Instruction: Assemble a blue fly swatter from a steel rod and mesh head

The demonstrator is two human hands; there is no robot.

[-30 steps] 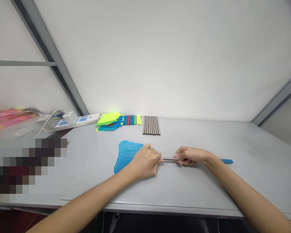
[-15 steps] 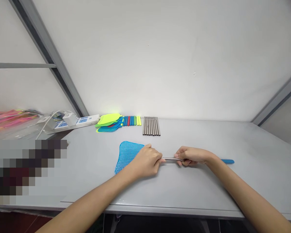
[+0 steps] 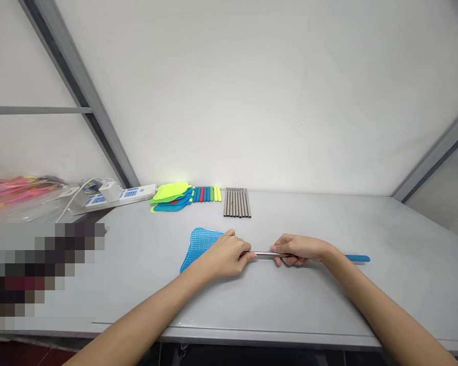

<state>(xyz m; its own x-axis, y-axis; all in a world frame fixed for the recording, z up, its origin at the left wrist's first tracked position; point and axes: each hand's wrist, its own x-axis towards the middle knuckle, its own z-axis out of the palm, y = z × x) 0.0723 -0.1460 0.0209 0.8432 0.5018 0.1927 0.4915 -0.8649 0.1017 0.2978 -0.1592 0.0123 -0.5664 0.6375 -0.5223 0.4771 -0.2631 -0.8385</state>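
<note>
A fly swatter lies crosswise between my hands, with its blue mesh head (image 3: pixel 202 244) to the left and a blue handle grip (image 3: pixel 358 258) to the right. Its bare metal rod (image 3: pixel 262 255) shows in the gap between them. My left hand (image 3: pixel 229 254) is closed round the rod's left end, covering where rod and head meet. Further right, my right hand (image 3: pixel 295 249) pinches the rod between thumb and fingers. The stretch where rod and grip join is hidden behind my right hand and wrist.
At the back are several metal tubes (image 3: pixel 237 202) side by side, a row of coloured grips (image 3: pixel 206 194) and a pile of swatter heads (image 3: pixel 171 195). A power strip (image 3: pixel 118 198) with plugged-in chargers and bagged pink items (image 3: pixel 15 190) are at the left. The grey table (image 3: pixel 309 305) meets a white wall.
My left hand has shifted slightly left along the rod, and my right hand slightly left too. The whole view has tilted a little upward. Both hands keep their hold.
</note>
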